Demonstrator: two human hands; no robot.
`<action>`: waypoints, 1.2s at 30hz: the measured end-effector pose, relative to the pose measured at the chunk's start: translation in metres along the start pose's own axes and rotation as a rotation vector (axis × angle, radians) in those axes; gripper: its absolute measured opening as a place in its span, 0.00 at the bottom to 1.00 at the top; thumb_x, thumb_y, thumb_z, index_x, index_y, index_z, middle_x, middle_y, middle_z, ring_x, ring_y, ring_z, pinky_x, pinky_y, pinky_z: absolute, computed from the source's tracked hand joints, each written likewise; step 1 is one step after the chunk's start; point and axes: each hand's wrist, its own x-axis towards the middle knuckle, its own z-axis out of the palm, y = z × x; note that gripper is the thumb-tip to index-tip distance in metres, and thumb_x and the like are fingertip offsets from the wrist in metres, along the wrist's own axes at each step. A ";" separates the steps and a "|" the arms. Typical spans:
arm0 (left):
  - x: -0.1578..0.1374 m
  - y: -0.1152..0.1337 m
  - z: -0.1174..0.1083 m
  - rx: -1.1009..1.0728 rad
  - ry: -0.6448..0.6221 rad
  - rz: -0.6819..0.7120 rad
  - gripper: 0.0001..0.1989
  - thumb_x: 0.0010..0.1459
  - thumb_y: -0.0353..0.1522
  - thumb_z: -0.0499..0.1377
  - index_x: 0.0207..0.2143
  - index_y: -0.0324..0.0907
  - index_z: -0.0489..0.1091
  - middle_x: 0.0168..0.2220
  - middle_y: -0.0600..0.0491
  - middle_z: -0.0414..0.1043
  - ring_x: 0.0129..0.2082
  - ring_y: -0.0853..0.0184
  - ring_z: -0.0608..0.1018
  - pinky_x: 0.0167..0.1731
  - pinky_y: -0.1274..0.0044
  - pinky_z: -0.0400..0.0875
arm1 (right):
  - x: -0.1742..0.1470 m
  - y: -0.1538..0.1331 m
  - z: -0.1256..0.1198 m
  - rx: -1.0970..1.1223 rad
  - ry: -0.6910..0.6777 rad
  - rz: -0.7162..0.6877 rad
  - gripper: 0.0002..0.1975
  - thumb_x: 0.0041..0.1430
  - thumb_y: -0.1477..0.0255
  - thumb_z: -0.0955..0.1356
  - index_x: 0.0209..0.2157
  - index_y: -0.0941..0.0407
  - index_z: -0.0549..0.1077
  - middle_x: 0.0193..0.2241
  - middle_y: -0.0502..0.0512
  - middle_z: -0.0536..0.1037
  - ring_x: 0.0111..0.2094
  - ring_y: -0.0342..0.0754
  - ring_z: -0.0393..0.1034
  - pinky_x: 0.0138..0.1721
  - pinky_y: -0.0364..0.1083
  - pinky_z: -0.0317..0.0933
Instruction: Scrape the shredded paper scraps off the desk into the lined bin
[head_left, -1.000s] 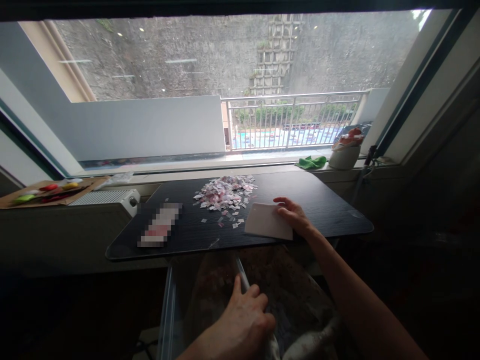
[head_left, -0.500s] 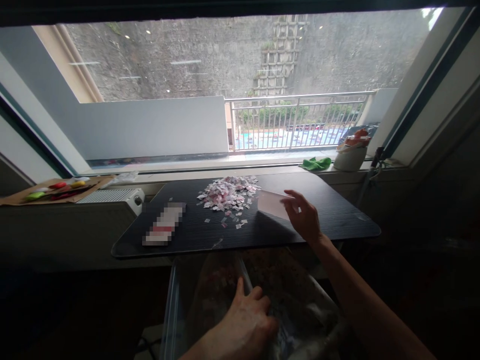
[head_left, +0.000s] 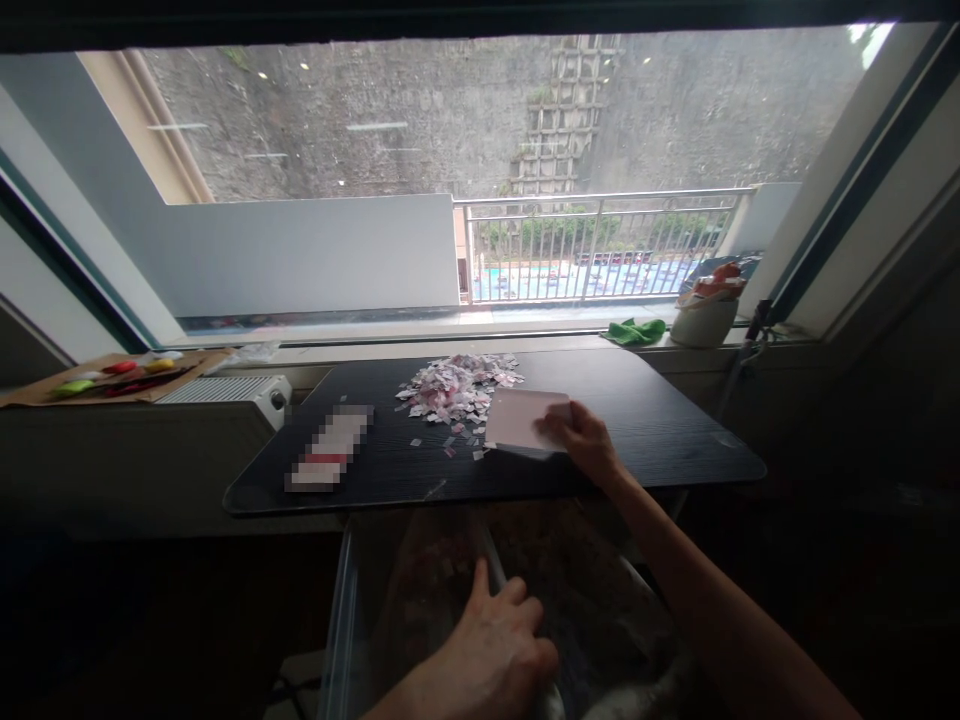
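Note:
My right hand (head_left: 589,440) is closed on a pale pink card (head_left: 525,405), thumb and fingers at its right end. The card is tilted just above the table, its left edge beside a pile of small paper pieces (head_left: 442,388). A few loose pieces lie in front of the pile. Below the table edge, my left hand (head_left: 502,640) is closed over the edge of a clear plastic bag (head_left: 491,550), index finger stretched along it. The bag sits in a clear plastic bin (head_left: 341,600); its contents are too dark to make out.
The dark table (head_left: 637,410) has rounded corners. On its left lies a blurred-out pale packet (head_left: 330,450). On the sill are a green cloth (head_left: 634,332) and a white pot (head_left: 703,318). A white radiator (head_left: 225,390) stands at left, near a brown paper sheet (head_left: 37,385).
My right hand has moved left and slightly down with the card, which now lies flatter and nearer the loose pieces. My left hand stays almost where it was.

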 end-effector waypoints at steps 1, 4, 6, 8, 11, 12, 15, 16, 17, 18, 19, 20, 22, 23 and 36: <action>0.000 0.000 0.000 -0.002 -0.004 -0.001 0.08 0.63 0.31 0.55 0.35 0.39 0.73 0.38 0.47 0.70 0.44 0.58 0.70 0.50 0.42 0.55 | 0.000 -0.002 0.000 0.010 -0.015 0.011 0.18 0.43 0.56 0.73 0.29 0.55 0.72 0.26 0.53 0.79 0.29 0.50 0.75 0.32 0.48 0.69; 0.000 -0.001 0.002 -0.008 0.012 -0.002 0.08 0.64 0.32 0.55 0.35 0.39 0.73 0.39 0.47 0.70 0.45 0.57 0.70 0.50 0.41 0.54 | -0.001 -0.005 -0.001 -0.008 -0.017 0.024 0.17 0.42 0.58 0.73 0.28 0.55 0.72 0.24 0.51 0.77 0.26 0.47 0.72 0.28 0.46 0.67; 0.000 -0.001 0.003 -0.005 0.016 -0.005 0.09 0.64 0.32 0.54 0.35 0.39 0.73 0.38 0.47 0.70 0.45 0.57 0.70 0.50 0.42 0.54 | -0.002 -0.006 -0.003 0.005 0.000 0.037 0.16 0.42 0.58 0.73 0.28 0.56 0.72 0.24 0.50 0.77 0.25 0.46 0.71 0.27 0.45 0.66; 0.000 -0.001 0.003 0.001 0.003 -0.007 0.09 0.64 0.31 0.54 0.35 0.39 0.73 0.38 0.47 0.70 0.45 0.58 0.70 0.50 0.42 0.54 | -0.002 -0.007 -0.003 0.054 0.001 0.057 0.17 0.42 0.58 0.73 0.30 0.56 0.73 0.25 0.51 0.78 0.26 0.47 0.72 0.28 0.45 0.67; 0.000 -0.001 0.004 -0.001 0.009 0.002 0.08 0.64 0.31 0.54 0.35 0.39 0.73 0.38 0.47 0.70 0.44 0.58 0.70 0.51 0.42 0.54 | -0.001 -0.006 -0.002 0.129 -0.049 0.080 0.20 0.40 0.57 0.74 0.32 0.56 0.73 0.28 0.53 0.79 0.29 0.49 0.74 0.31 0.47 0.68; 0.000 -0.002 0.005 -0.004 0.017 0.005 0.08 0.64 0.31 0.54 0.35 0.39 0.73 0.38 0.48 0.70 0.44 0.58 0.70 0.51 0.42 0.54 | -0.001 -0.006 -0.001 0.152 -0.072 0.085 0.21 0.39 0.57 0.75 0.32 0.56 0.74 0.29 0.53 0.80 0.30 0.49 0.75 0.33 0.47 0.69; 0.000 -0.004 0.011 -0.011 0.052 0.008 0.09 0.64 0.32 0.54 0.34 0.39 0.72 0.37 0.48 0.70 0.44 0.58 0.70 0.51 0.42 0.54 | -0.001 -0.005 0.002 0.221 -0.135 0.102 0.22 0.38 0.58 0.76 0.34 0.56 0.74 0.31 0.54 0.81 0.32 0.50 0.76 0.36 0.49 0.69; 0.001 -0.005 0.012 -0.010 0.060 0.009 0.09 0.64 0.32 0.54 0.34 0.40 0.72 0.37 0.49 0.70 0.44 0.58 0.70 0.51 0.42 0.54 | -0.001 -0.005 0.002 0.235 -0.154 0.107 0.22 0.38 0.58 0.76 0.34 0.56 0.74 0.31 0.54 0.81 0.33 0.50 0.76 0.36 0.49 0.69; 0.001 -0.005 0.013 -0.008 0.064 0.009 0.09 0.64 0.33 0.54 0.34 0.40 0.72 0.37 0.49 0.70 0.44 0.58 0.70 0.50 0.42 0.54 | -0.001 -0.005 0.002 0.240 -0.173 0.110 0.21 0.38 0.59 0.76 0.33 0.56 0.74 0.31 0.54 0.81 0.33 0.50 0.76 0.37 0.49 0.69; 0.001 -0.005 0.013 -0.006 0.062 0.007 0.09 0.64 0.32 0.54 0.34 0.40 0.72 0.38 0.49 0.70 0.44 0.58 0.70 0.50 0.42 0.54 | -0.002 -0.005 0.002 0.233 -0.191 0.111 0.20 0.38 0.60 0.75 0.33 0.56 0.74 0.31 0.54 0.81 0.32 0.49 0.76 0.37 0.49 0.69; 0.001 -0.005 0.013 -0.005 0.057 0.005 0.09 0.64 0.32 0.54 0.34 0.40 0.72 0.38 0.49 0.70 0.44 0.58 0.70 0.50 0.42 0.54 | -0.002 -0.005 0.002 0.213 -0.203 0.110 0.19 0.39 0.62 0.75 0.33 0.56 0.74 0.31 0.53 0.81 0.32 0.49 0.76 0.37 0.49 0.68; 0.001 -0.005 0.013 -0.005 0.048 0.003 0.08 0.64 0.32 0.55 0.33 0.39 0.71 0.38 0.49 0.70 0.44 0.58 0.70 0.50 0.42 0.54 | -0.002 -0.005 0.001 0.181 -0.204 0.107 0.17 0.40 0.63 0.74 0.32 0.56 0.74 0.30 0.53 0.80 0.31 0.49 0.75 0.36 0.48 0.68; 0.001 -0.005 0.013 -0.006 0.039 0.002 0.08 0.63 0.32 0.56 0.33 0.39 0.72 0.38 0.49 0.70 0.44 0.58 0.70 0.51 0.42 0.53 | -0.002 -0.005 0.000 0.093 -0.155 0.099 0.12 0.40 0.67 0.72 0.30 0.56 0.74 0.27 0.51 0.79 0.29 0.47 0.73 0.32 0.46 0.66; 0.001 -0.005 0.013 -0.005 0.041 0.003 0.07 0.63 0.32 0.56 0.33 0.39 0.72 0.38 0.48 0.70 0.44 0.58 0.70 0.50 0.41 0.53 | -0.001 -0.005 -0.002 0.056 -0.109 0.097 0.10 0.40 0.68 0.71 0.28 0.56 0.73 0.25 0.50 0.78 0.27 0.46 0.72 0.30 0.45 0.65; 0.001 -0.007 0.016 -0.004 0.082 0.014 0.08 0.63 0.32 0.55 0.34 0.40 0.73 0.36 0.49 0.69 0.44 0.59 0.69 0.51 0.41 0.52 | 0.002 0.000 -0.006 -0.045 0.035 0.079 0.11 0.42 0.69 0.68 0.31 0.55 0.72 0.26 0.48 0.76 0.29 0.46 0.69 0.31 0.44 0.63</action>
